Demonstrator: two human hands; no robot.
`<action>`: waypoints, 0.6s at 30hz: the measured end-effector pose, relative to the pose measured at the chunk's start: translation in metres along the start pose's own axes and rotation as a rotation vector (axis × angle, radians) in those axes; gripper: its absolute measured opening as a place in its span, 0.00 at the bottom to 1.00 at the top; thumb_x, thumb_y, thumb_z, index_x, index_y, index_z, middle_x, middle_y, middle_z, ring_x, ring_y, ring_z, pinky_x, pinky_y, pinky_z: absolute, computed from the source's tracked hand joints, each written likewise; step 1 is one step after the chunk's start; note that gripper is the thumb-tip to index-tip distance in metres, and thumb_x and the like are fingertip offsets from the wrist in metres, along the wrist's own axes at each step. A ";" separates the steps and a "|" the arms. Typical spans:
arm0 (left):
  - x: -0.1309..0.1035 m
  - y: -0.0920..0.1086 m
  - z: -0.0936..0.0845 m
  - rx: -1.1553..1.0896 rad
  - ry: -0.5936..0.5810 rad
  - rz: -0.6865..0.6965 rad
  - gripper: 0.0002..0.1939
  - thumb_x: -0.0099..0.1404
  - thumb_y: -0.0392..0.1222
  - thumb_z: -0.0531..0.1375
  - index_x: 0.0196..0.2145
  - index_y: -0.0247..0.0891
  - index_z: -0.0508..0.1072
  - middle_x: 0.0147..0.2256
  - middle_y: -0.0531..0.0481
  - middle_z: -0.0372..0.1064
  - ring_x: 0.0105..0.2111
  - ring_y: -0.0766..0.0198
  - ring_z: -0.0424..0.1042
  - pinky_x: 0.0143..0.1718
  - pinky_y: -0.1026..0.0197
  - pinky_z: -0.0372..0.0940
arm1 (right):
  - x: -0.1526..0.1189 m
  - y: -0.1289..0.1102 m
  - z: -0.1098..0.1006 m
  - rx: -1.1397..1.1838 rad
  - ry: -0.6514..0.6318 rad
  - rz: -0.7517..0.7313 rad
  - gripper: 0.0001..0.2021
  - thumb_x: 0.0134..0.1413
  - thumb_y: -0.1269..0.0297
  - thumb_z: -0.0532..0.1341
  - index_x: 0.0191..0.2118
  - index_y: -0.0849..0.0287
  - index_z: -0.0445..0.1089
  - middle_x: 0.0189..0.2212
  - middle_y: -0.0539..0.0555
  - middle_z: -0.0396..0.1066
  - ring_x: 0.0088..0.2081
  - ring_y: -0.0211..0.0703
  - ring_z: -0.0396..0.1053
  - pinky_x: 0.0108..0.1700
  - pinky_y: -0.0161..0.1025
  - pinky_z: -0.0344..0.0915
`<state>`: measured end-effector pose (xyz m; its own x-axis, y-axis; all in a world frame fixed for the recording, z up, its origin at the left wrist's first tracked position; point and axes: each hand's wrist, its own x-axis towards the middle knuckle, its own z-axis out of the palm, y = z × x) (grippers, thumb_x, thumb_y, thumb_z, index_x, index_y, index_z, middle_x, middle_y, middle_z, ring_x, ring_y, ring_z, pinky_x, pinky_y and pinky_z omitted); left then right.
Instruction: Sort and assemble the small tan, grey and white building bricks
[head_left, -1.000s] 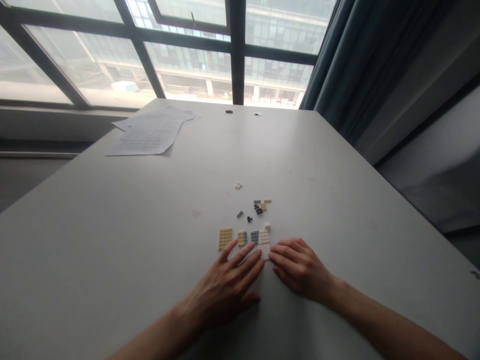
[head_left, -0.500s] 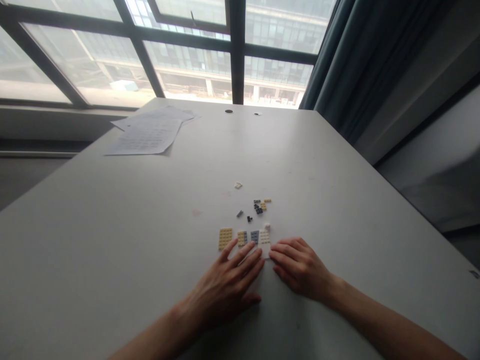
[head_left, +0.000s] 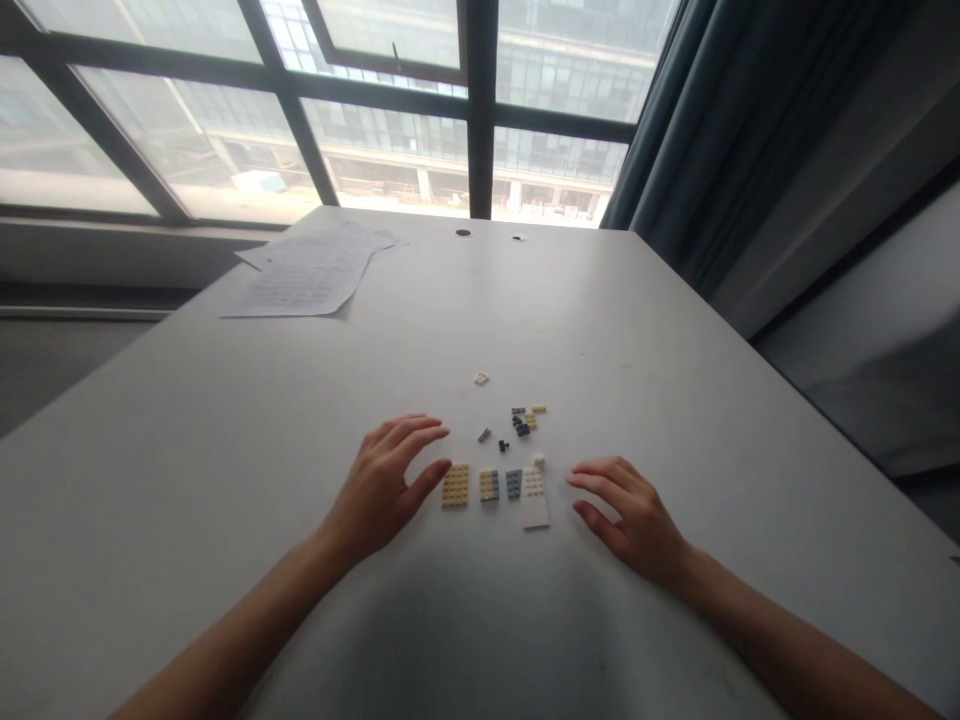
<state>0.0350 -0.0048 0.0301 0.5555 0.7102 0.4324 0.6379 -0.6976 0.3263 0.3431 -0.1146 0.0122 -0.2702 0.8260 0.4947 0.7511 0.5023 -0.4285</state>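
My left hand (head_left: 394,475) is open, thumb apart from the fingers, with its thumb tip at the left edge of a tan studded building plate (head_left: 455,486). My right hand (head_left: 622,510) is open too and holds nothing, a little right of a white studded plate (head_left: 533,483) that meets a smooth white tile (head_left: 535,513) on its near side. Between the tan and white plates lie a tan-and-grey piece (head_left: 489,485) and a blue-grey wedge-shaped plate (head_left: 514,484). A small white piece (head_left: 539,463) touches the white plate's far edge.
Beyond the row lie small black pieces (head_left: 520,427), tan pieces (head_left: 531,420), a grey piece (head_left: 484,435), a black piece (head_left: 503,446) and small white pieces (head_left: 481,378). Printed papers (head_left: 300,280) rest at the table's far left. Windows and a dark curtain (head_left: 682,150) stand behind.
My left hand has moved left and away, off the middle pieces, to beside the tan plate. My right hand has drawn right, off the smooth white tile, which now shows fully.
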 end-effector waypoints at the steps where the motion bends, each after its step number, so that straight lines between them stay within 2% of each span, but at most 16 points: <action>1: 0.005 -0.007 0.002 -0.023 0.015 -0.044 0.16 0.67 0.51 0.53 0.47 0.40 0.70 0.49 0.44 0.69 0.51 0.53 0.66 0.52 0.47 0.60 | 0.005 0.005 -0.001 -0.005 0.001 0.020 0.12 0.58 0.68 0.59 0.47 0.56 0.70 0.43 0.57 0.72 0.44 0.48 0.68 0.47 0.48 0.67; 5: 0.022 -0.024 0.020 -0.104 0.040 -0.149 0.13 0.66 0.48 0.55 0.42 0.40 0.73 0.46 0.45 0.71 0.48 0.54 0.67 0.51 0.47 0.61 | 0.033 0.028 0.005 -0.038 0.000 0.120 0.11 0.56 0.66 0.60 0.46 0.55 0.71 0.44 0.57 0.70 0.47 0.49 0.67 0.49 0.51 0.66; 9: 0.027 -0.027 0.036 -0.167 -0.004 -0.117 0.12 0.65 0.45 0.56 0.42 0.40 0.74 0.46 0.46 0.70 0.48 0.56 0.67 0.52 0.48 0.61 | 0.065 0.048 0.022 -0.083 -0.033 0.166 0.14 0.54 0.68 0.61 0.47 0.55 0.72 0.47 0.58 0.69 0.49 0.51 0.65 0.53 0.54 0.63; 14: 0.022 -0.027 0.036 -0.138 0.007 -0.070 0.11 0.65 0.44 0.55 0.40 0.39 0.74 0.45 0.46 0.71 0.48 0.56 0.66 0.52 0.49 0.60 | 0.088 0.054 0.040 -0.099 -0.175 0.163 0.14 0.53 0.67 0.63 0.48 0.54 0.71 0.51 0.56 0.68 0.53 0.51 0.61 0.55 0.53 0.59; 18: 0.021 -0.028 0.034 -0.127 0.027 -0.076 0.12 0.66 0.45 0.54 0.40 0.39 0.75 0.44 0.45 0.72 0.47 0.56 0.66 0.51 0.49 0.61 | 0.095 0.052 0.045 -0.108 -0.199 0.139 0.10 0.54 0.66 0.63 0.44 0.54 0.72 0.50 0.56 0.68 0.53 0.50 0.61 0.54 0.52 0.58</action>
<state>0.0471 0.0323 0.0013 0.4924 0.7602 0.4239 0.6041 -0.6491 0.4623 0.3298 0.0016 0.0029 -0.2646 0.9247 0.2738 0.8462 0.3588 -0.3940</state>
